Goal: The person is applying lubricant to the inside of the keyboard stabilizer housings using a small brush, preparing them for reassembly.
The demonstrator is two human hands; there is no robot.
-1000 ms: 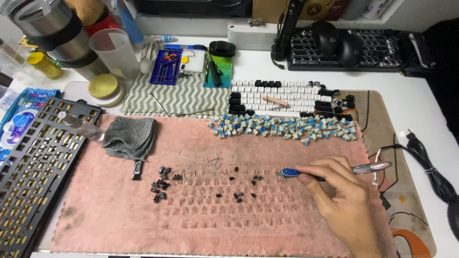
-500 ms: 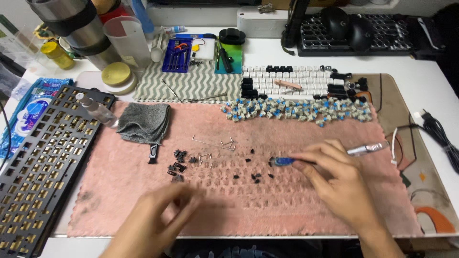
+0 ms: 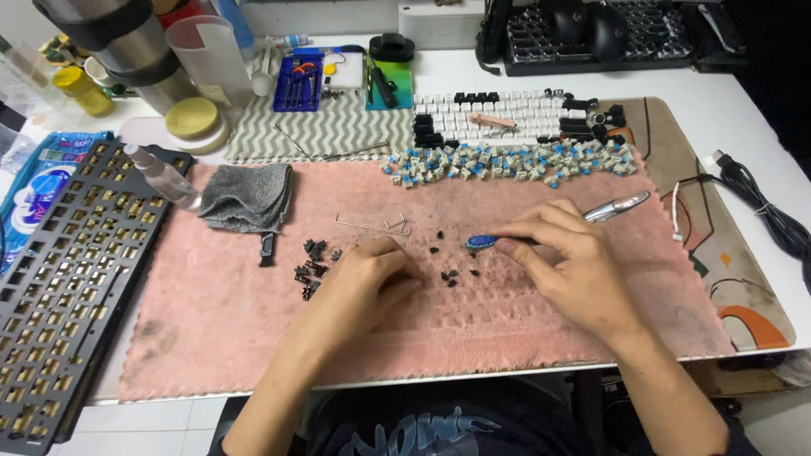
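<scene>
Since half a second ago, the left hand [image 3: 365, 283] has slid farther onto the pink towel [image 3: 211, 338] and now rests palm-down, fingers curled together over something I cannot make out, just left of a loose scatter of tiny black parts [image 3: 452, 272]. Whether it grips anything, I cannot tell. Its counterpart has barely shifted: the right hand [image 3: 564, 266] is pinched shut on a silver pen-like tool [image 3: 617, 206], whose blue tip [image 3: 481, 241] points left toward those same parts.

Left of the left hand lies a second cluster of black parts [image 3: 311, 268], and just beyond its knuckles a bent wire stabiliser bar [image 3: 372, 223]. Farther out, a grey cloth [image 3: 247, 196] lies near a small clear spray bottle [image 3: 160, 176]; a bare black keyboard plate [image 3: 68, 279] fills the left edge of the bench [image 3: 743, 101]. At the far side a row of blue-stemmed switches [image 3: 515, 162] lines the towel's edge in front of white and black keycaps [image 3: 498, 114].

The risk, as I judge it, lies in the towel's deep pile: the black parts are small, and a brush from either wrist could flick them into the nap or off the near edge. The blue tip could slip off a part under pressure and send it flying.
</scene>
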